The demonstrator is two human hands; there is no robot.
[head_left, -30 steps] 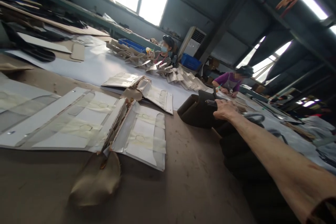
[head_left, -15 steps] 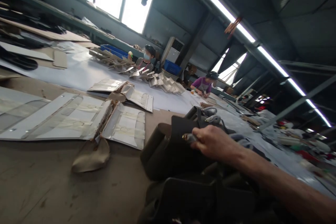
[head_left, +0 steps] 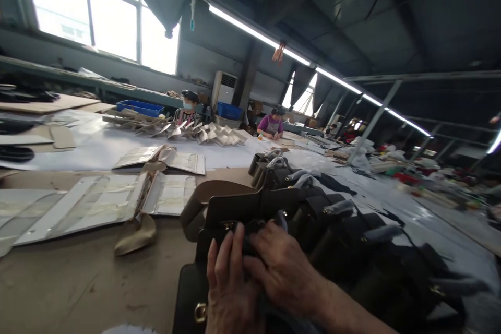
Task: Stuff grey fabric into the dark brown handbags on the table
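Observation:
A dark brown handbag with a folded flap and small brass fittings stands in front of me on the brown table. My right hand grips its front, fingers curled over the dark material. My left hand rises from the bottom edge, fingers together and pressed against the same bag. Below them a second dark bag with a brass clasp shows. A row of similar dark bags runs to the right.
Flat white-and-tan pattern panels lie on the table to the left, with a tan leather scrap. Further panels and a heap of them lie beyond. Two seated people work at the far end. A blue bin stands behind.
My right hand drew the dark bag from far out on the table toward me. My left hand has come into view and joined it on the bag. My head turned right.

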